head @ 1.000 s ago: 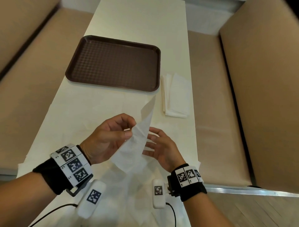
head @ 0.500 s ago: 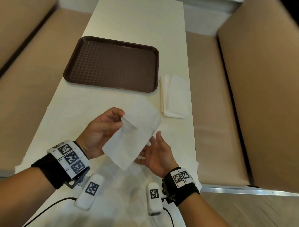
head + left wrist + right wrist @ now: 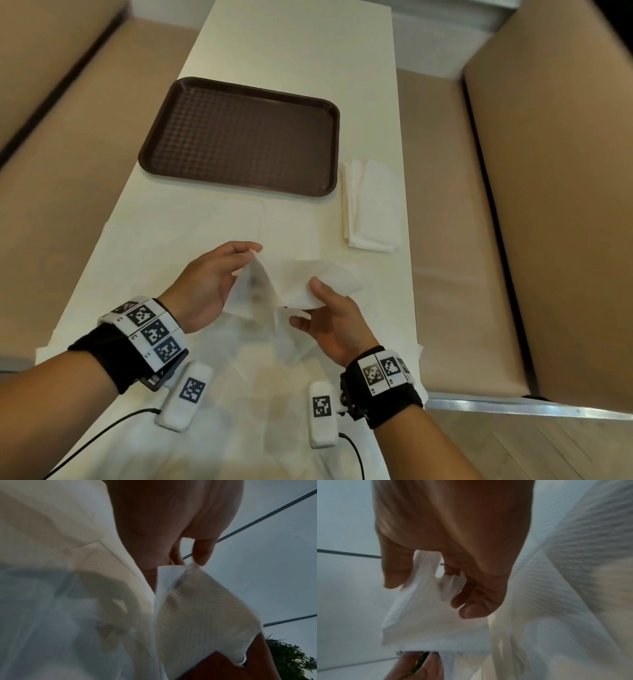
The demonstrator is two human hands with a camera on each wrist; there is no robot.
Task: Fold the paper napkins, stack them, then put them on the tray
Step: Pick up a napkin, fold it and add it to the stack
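One limp, featherlight paper napkin [image 3: 301, 284] pinched aloft over the tabletop [image 3: 294, 44] between left hand [image 3: 212, 281] and right hand [image 3: 335, 322], best gripped at corners, liable to tear.

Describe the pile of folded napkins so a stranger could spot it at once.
Start at the brown tray on the long white table. Just off its right near corner, at the table's right edge, lies the pile of folded napkins: stacked and creased, unlike the flat sheets nearby.
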